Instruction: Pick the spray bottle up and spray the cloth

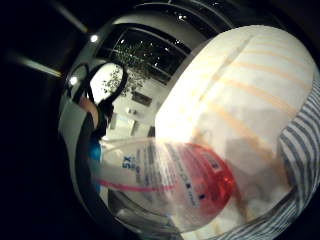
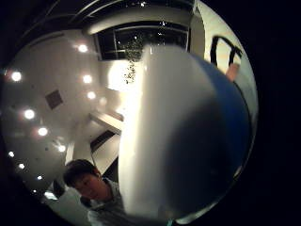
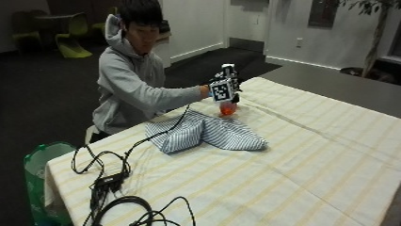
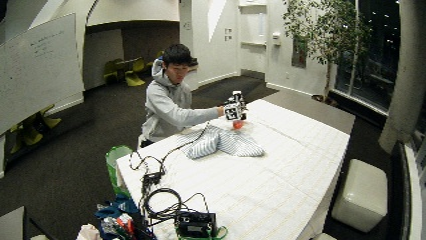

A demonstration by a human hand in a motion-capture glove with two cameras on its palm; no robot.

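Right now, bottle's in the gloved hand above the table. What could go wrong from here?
1. The hand holds the bottle beyond the cloth, over bare tablecloth; a spray here would likely wet the tablecloth instead.
2. The palm views don't show where the nozzle faces, so the spray could miss, or go toward the person.
3. Cables lie on the same table, near the cloth; overspray might reach them.

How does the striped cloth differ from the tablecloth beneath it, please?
The striped cloth has narrow blue-grey and white stripes; the tablecloth is cream with widely spaced yellow lines. The striped cloth lies crumpled in a small heap, while the tablecloth is spread flat over the whole table. The gloved right hand holds the spray bottle up near the striped cloth. Both are striped fabric.
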